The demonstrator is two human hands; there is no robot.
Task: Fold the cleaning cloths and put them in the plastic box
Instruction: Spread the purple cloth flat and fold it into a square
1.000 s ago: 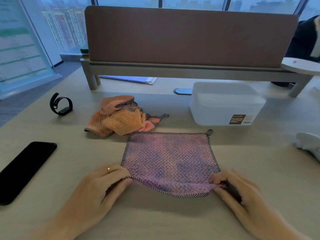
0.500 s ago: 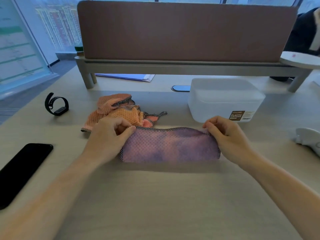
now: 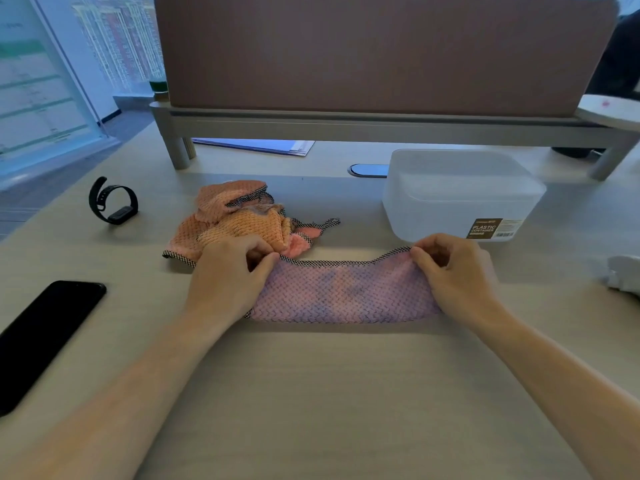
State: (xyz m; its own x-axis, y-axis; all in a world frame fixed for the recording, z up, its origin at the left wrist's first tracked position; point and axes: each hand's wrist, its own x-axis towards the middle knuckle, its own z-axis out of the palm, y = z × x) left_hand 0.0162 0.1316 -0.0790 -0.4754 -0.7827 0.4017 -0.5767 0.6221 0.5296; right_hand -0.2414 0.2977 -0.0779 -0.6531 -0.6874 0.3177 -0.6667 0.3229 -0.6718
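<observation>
Cloths first: we count one pink-purple cloth [image 3: 346,292] folded double on the table [image 3: 311,393], its far corners pinched, one by the left hand [image 3: 225,278], one by the right hand [image 3: 457,275], fingers [image 3: 427,245] curled on the checked trim. One crumpled orange heap [image 3: 239,223] lies just behind the left hand; one plastic box [image 3: 460,192] stands just beyond the right. One phone [image 3: 45,337], one wristband [image 3: 114,202] lie left.

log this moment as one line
purple cloth: folded in half; left hand: pinches its far edge; right hand: pinches far edge; orange cloths: heaped; plastic box: behind
</observation>
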